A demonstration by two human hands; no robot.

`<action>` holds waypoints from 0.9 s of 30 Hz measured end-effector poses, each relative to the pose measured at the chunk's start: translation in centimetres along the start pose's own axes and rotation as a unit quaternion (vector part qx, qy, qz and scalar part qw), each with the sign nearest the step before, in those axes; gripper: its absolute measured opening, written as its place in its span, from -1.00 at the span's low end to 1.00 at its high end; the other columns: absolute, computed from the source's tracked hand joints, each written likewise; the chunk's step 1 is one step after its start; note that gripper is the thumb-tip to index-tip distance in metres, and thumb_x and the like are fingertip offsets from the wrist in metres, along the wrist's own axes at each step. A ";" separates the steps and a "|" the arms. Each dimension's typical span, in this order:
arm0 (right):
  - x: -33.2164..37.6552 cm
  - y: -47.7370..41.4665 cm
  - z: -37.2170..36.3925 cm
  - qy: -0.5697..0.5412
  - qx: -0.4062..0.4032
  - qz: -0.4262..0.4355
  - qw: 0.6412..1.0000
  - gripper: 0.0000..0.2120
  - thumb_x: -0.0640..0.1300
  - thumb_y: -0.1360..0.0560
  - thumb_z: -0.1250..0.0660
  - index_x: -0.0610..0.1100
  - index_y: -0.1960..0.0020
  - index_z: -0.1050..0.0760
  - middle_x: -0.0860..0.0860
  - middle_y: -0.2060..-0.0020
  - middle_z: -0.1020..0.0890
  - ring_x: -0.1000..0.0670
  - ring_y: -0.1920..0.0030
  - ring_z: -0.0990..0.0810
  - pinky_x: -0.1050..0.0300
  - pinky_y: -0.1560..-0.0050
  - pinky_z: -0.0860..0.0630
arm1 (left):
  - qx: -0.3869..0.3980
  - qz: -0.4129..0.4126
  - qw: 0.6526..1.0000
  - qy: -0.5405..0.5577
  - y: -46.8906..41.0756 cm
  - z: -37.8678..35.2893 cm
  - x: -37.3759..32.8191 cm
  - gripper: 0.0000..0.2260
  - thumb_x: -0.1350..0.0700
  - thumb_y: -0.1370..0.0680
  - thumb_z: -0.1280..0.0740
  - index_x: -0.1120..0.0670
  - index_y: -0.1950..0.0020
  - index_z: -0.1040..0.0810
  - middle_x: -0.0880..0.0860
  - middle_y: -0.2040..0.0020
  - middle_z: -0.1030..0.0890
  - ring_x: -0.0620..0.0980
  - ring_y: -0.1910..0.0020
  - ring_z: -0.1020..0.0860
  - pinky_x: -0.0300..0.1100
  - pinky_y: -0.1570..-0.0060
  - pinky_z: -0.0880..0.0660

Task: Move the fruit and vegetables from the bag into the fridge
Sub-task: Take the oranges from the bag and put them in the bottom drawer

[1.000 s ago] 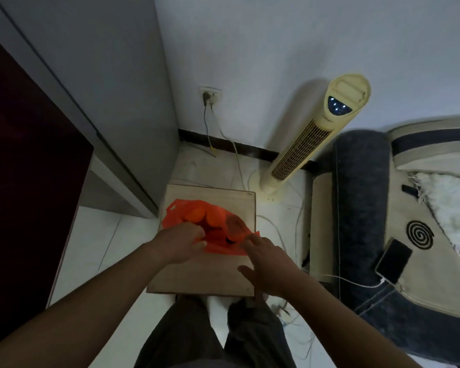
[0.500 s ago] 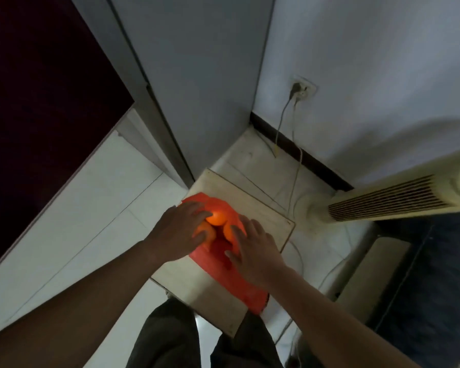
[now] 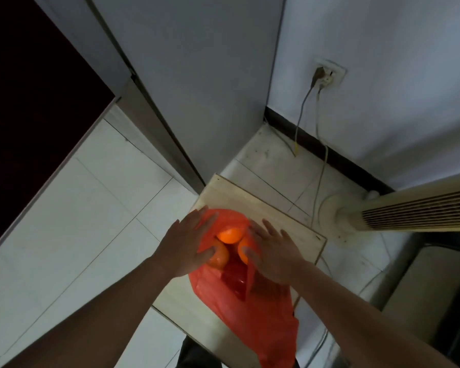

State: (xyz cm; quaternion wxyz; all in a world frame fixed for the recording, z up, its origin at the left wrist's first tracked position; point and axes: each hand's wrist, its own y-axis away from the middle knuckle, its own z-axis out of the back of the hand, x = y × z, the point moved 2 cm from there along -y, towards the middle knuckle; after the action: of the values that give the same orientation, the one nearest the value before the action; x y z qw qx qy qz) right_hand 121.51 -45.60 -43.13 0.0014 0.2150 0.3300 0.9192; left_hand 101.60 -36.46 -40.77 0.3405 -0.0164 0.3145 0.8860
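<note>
I see bag [image 3: 252, 309] mouth now spread wider; three oranges [image 3: 230, 235] exposed inside bag, worktop [image 3: 250, 205] under bag. Left hand [image 3: 189, 245], right hand [image 3: 272, 248] flat on bag sides, grip released, nothing grasped. Lift-out next, I judge.

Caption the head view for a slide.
Left hand and right hand flank three oranges inside a red bag on a board.

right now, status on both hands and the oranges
Left hand open, flat against the red bag. Right hand open, on its other side. Three oranges bare between them, none lifted. Nothing covering them.
</note>
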 end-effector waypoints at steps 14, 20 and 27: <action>3.7 6.3 0.4 -0.192 -0.184 0.012 0.964 -0.42 0.30 -0.50 0.14 0.10 -0.44 -0.19 0.15 -0.44 -0.21 0.21 -0.36 -0.19 0.22 -0.30 -0.22 | -0.166 -0.231 0.959 -0.014 -0.2 -0.3 -1.3 -0.43 0.19 -0.46 -0.35 0.00 -0.44 -0.28 0.09 -0.44 -0.35 0.12 -0.40 -0.35 0.08 -0.26 -0.41; 1.7 2.9 -5.4 -0.151 -0.099 -0.107 0.978 -0.09 0.49 -0.27 0.48 0.04 -0.51 0.23 0.09 -0.52 0.13 0.04 -0.51 0.12 -0.04 -0.49 -0.01 | 0.001 -0.161 0.987 -0.023 -1.6 -3.6 0.8 -0.39 -0.21 -0.48 0.09 -0.14 -0.52 0.09 0.03 -0.55 -0.05 0.10 -0.52 -0.07 0.20 -0.40 -0.17; -2.0 -0.7 -4.3 -0.145 -0.048 -0.043 0.987 -0.17 0.49 -0.37 0.19 0.10 -0.50 0.25 0.16 -0.51 0.16 0.07 -0.51 0.07 -0.08 -0.46 -0.12 | 0.001 -0.070 0.995 0.076 -3.9 -4.4 1.1 -0.33 -0.27 -0.54 -0.07 -0.13 -0.52 0.19 0.00 -0.56 0.09 0.06 -0.52 -0.04 0.07 -0.40 -0.24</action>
State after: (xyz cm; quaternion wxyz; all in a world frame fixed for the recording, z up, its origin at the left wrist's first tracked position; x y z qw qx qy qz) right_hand 121.52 -47.97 -47.27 0.0992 0.3317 0.2908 0.8919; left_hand 102.30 -36.07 -46.71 0.3768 -0.1050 0.3382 0.8559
